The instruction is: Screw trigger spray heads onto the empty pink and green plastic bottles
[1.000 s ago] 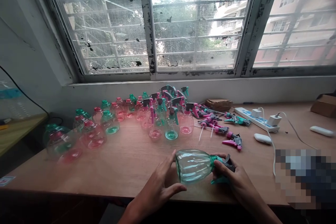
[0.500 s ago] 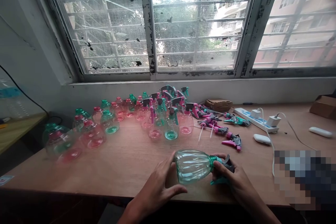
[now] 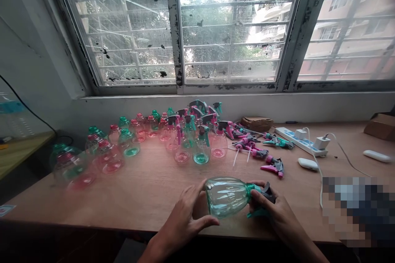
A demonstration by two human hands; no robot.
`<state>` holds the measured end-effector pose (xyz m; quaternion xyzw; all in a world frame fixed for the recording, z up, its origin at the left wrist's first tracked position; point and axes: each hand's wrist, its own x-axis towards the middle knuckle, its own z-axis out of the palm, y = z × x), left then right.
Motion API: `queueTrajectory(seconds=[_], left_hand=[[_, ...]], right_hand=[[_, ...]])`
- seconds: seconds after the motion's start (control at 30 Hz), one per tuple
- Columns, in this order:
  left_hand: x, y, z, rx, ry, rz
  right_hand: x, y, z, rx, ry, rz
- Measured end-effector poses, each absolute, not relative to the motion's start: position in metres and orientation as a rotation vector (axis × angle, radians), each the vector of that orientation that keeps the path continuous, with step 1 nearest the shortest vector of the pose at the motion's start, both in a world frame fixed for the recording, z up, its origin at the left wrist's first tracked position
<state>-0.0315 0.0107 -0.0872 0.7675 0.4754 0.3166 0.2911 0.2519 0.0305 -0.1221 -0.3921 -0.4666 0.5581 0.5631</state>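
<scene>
A clear green spray bottle (image 3: 226, 197) lies on its side in the air above the table's front part, its base to the left. My right hand (image 3: 273, 209) is closed around its neck and grey-and-teal spray head (image 3: 267, 192), partly hiding the trigger. At the bottle's base is my left hand (image 3: 185, 213), its thumb spread away below and its fingers stretched out. The fingertips reach the upper edge of the base; whether they press on it I cannot tell. Farther back stand several pink and green bottles fitted with spray heads (image 3: 201, 148).
Open-necked pink and green bottles (image 3: 109, 160) stand at the left. Loose spray heads (image 3: 273, 166) lie in a pile right of centre. Behind them are a brown packet (image 3: 256, 123) and a power strip (image 3: 300, 141) with cables. A blurred-out patch covers the front right.
Almost nothing differs. The bottle's base end has dipped very slightly, and both hands keep their places.
</scene>
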Motion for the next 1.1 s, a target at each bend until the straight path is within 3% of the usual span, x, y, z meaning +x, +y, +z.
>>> queueTrajectory(seconds=[0.5, 1.1], left_hand=[[-0.037, 0.011, -0.097, 2.051, 1.342, 0.742], [-0.033, 0.013, -0.097, 2.061, 1.164, 0.892]], right_hand=[[0.251, 0.030, -0.123, -0.926, -1.083, 1.299], [0.252, 0.029, -0.124, -0.932, -1.094, 1.308]])
